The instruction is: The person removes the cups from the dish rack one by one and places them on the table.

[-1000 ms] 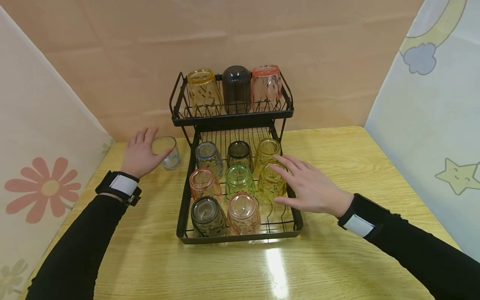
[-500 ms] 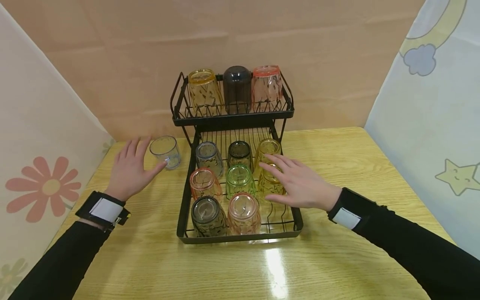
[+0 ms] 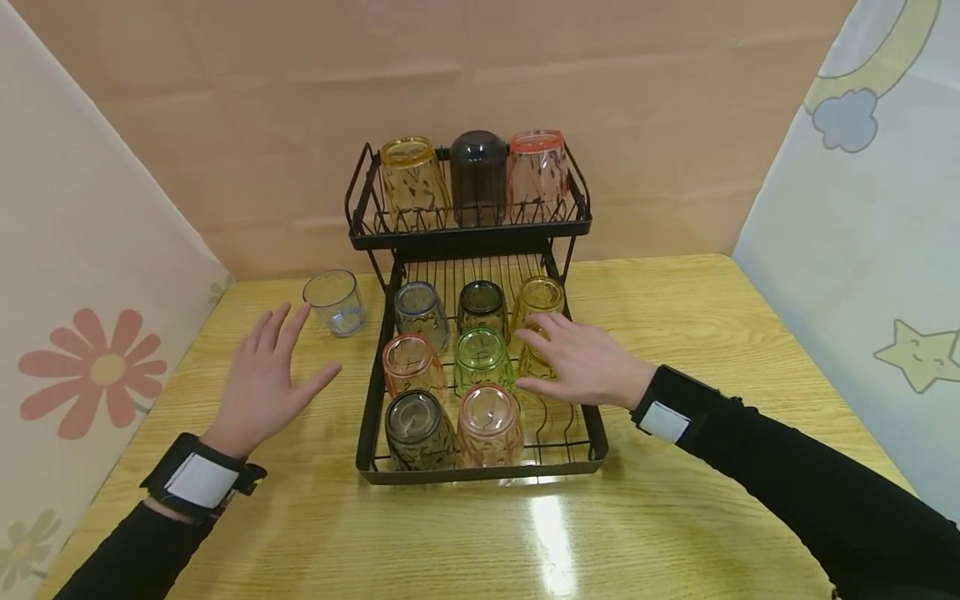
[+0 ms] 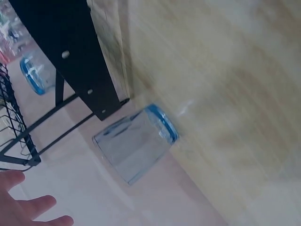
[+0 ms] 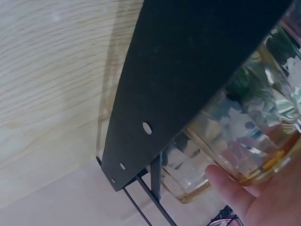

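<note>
Lower yellow glass [image 3: 534, 365], right of centre, sat between the thumb and fingers of the right hand [image 3: 581, 358], grip unclear, the left hand [image 3: 260, 385] spread empty, and a sideways pull risked knocking the adjacent green glass [image 3: 482, 360].

glass [image 3: 345, 318] l. of rack [image 3: 480, 477], on tbl [image 3: 697, 333]

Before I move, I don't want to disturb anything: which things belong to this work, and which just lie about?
Apparently involved:
right hand
front yellow glass
left hand
black rack
other racked glasses
pale glass on table

Just around:
flowered sheet
starry sheet
tan backdrop
</note>
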`<state>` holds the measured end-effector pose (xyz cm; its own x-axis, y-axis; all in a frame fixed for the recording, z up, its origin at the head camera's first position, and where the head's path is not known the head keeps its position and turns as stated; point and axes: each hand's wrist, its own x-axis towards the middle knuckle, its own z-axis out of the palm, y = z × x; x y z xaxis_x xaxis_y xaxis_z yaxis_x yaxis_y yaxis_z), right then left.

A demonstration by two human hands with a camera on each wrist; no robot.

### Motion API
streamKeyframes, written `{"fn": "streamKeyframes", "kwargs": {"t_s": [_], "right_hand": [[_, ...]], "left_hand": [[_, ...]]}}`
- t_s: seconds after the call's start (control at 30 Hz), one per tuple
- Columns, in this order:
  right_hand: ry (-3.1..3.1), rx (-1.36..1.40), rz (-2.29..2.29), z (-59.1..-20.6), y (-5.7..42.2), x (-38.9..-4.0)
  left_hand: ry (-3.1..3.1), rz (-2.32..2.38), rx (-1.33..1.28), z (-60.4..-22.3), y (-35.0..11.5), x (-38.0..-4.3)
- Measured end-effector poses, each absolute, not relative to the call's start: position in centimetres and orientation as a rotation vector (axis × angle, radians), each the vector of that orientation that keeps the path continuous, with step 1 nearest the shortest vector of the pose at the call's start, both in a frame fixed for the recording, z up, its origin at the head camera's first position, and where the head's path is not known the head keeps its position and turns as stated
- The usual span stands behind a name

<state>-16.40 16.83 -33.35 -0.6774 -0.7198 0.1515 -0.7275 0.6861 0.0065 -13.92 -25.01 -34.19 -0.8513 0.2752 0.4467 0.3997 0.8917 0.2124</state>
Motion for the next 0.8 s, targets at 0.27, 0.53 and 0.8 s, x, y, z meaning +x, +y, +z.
{"fn": "streamKeyframes", "kwargs": {"t_s": [0.27,0.53,0.8], "right_hand": [[-2.645,1.243,0.063,-34.3,16.6,-17.7],[-2.483,1.294,0.063,-34.8,16.3,-18.5],[-2.425,1.306,0.084,-33.9,16.2,-18.8]], "left_hand": [[-2.667,-0.457,-0.512,-35.6,-24.2,-11.5],[-2.645,-0.543,-0.510,-36.9,-23.6,-9.4],[-2.647,-0.599,-0.486,-37.4,-23.6,-8.8]]}}
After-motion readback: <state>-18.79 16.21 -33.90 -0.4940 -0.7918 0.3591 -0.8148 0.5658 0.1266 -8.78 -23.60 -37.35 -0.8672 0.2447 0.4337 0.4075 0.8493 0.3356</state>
